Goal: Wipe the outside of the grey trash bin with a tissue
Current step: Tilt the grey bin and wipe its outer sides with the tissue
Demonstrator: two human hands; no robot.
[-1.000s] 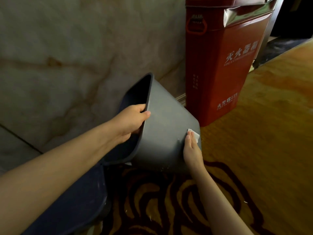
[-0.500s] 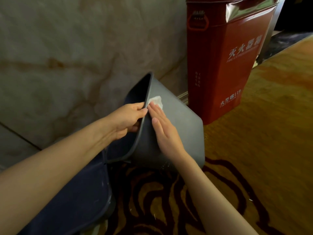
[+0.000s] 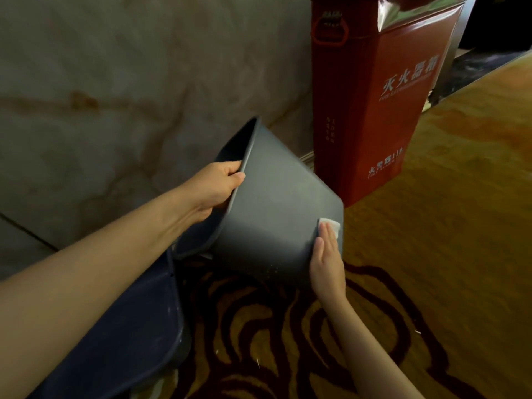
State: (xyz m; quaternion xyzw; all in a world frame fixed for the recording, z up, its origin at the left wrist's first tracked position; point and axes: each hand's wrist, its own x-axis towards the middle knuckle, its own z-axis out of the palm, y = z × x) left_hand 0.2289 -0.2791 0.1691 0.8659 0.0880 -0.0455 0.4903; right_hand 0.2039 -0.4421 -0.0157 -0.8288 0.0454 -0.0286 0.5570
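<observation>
The grey trash bin (image 3: 276, 208) is tilted on its side above the carpet, its open mouth facing left toward the wall. My left hand (image 3: 216, 185) grips the bin's rim, thumb outside and fingers inside. My right hand (image 3: 326, 260) lies flat on the bin's outer wall near its bottom end, pressing a white tissue (image 3: 331, 226) against the surface under the fingertips.
A tall red fire-extinguisher box (image 3: 371, 110) stands just behind the bin against the marble wall (image 3: 115, 96). A dark blue bin (image 3: 129, 326) sits under my left forearm. Patterned gold and brown carpet (image 3: 431, 254) covers the floor to the right.
My right hand slid the tissue from the bin's bottom end up to the rim beside my left hand, then back down to the bottom end. My left hand kept its grip on the rim.
</observation>
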